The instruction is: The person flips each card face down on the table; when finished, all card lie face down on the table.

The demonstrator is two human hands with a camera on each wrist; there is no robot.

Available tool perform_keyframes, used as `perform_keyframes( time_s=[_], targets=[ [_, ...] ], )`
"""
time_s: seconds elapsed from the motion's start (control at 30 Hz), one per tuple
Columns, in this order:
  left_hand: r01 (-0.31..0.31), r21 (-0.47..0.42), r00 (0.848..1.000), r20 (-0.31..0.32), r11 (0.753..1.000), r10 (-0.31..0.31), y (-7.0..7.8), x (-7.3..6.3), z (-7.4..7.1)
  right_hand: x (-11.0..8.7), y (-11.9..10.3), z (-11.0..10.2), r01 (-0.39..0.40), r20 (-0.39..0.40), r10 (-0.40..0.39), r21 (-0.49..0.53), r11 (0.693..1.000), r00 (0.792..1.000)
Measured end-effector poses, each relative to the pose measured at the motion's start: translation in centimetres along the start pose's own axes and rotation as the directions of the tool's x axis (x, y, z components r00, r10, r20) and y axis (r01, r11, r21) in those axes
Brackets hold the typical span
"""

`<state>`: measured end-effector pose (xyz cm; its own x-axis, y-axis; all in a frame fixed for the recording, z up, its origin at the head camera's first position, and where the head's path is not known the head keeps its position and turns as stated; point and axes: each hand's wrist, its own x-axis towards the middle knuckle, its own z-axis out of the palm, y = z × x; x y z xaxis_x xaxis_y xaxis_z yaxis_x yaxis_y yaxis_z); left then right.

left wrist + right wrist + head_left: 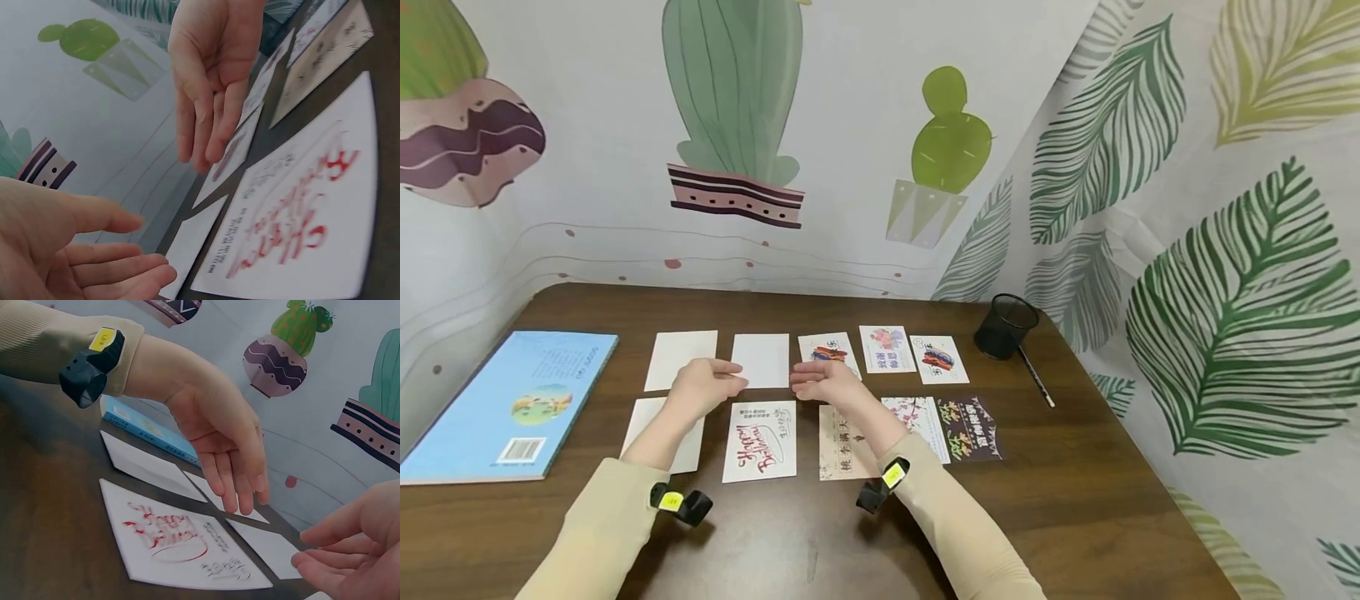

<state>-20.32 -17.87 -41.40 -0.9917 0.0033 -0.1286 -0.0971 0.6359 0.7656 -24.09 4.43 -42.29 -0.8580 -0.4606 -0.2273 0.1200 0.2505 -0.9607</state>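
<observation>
A blank white card (762, 358) lies in the back row, between my two hands. My left hand (703, 390) hovers at its left edge, fingers extended and holding nothing. At the opposite edge is my right hand (833, 388), also with straight fingers and nothing in it. Both palms face each other in the left wrist view, above the table. Just in front lies a white card with red "Happy Birthday" lettering (760, 454). Blank cards (679, 350) (688, 450) lie beside and under my left hand. A beige card with dark characters (835, 458) is partly hidden below my right forearm.
Printed cards (887, 360) (943, 372) continue the back row rightward. A blossom card (925, 421) and a dark purple card (973, 433) lie in front. A blue book (482, 400) is at left; a black mesh pen holder (1000, 329) and pencil (1037, 379) are at right.
</observation>
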Motion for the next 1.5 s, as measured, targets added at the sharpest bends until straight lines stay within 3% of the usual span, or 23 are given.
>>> perform_keyframes(
  time_s=[0.2, 0.5, 0.7, 1.03, 1.23, 1.4, 1.5],
  targets=[
    [-0.045, 0.003, 0.998, 0.052, 0.999, 0.045, -0.5, -0.6, 0.8, -1.5, 0.8, 0.0, -0.04, 0.01, 0.04, -0.011, 0.999, 0.999],
    [-0.144, 0.061, 0.987, 0.08, 0.988, 0.139, -1.4, 0.0, 1.8, -2.5, 1.5, 0.1, -0.061, 0.008, 0.061, 0.004, 0.998, 0.998],
    [-0.212, 0.087, 0.972, 0.117, 0.973, 0.202, -1.8, 0.3, 2.1, -2.6, 1.7, 0.3, -0.07, 0.007, 0.07, 0.017, 0.997, 0.998],
    [-0.27, 0.103, 0.958, 0.123, 0.957, 0.257, -2.4, 0.7, 2.5, -2.5, 2.0, 0.4, -0.069, -0.001, 0.07, 0.038, 0.997, 0.998],
    [-0.295, -0.016, 0.941, 0.169, 0.955, 0.293, -2.8, 1.0, 2.0, -2.4, 2.3, 0.7, -0.06, 0.0, 0.06, 0.035, 0.998, 0.998],
    [-0.262, -0.165, 0.928, 0.228, 0.951, 0.295, -3.0, 1.1, 1.1, -2.4, 2.6, 1.4, -0.057, 0.021, 0.056, 0.042, 0.997, 0.998],
    [-0.23, -0.225, 0.928, 0.242, 0.947, 0.283, -3.1, 1.0, 0.6, -2.4, 2.7, 2.0, -0.061, 0.044, 0.057, 0.091, 0.994, 0.997]
  ],
)
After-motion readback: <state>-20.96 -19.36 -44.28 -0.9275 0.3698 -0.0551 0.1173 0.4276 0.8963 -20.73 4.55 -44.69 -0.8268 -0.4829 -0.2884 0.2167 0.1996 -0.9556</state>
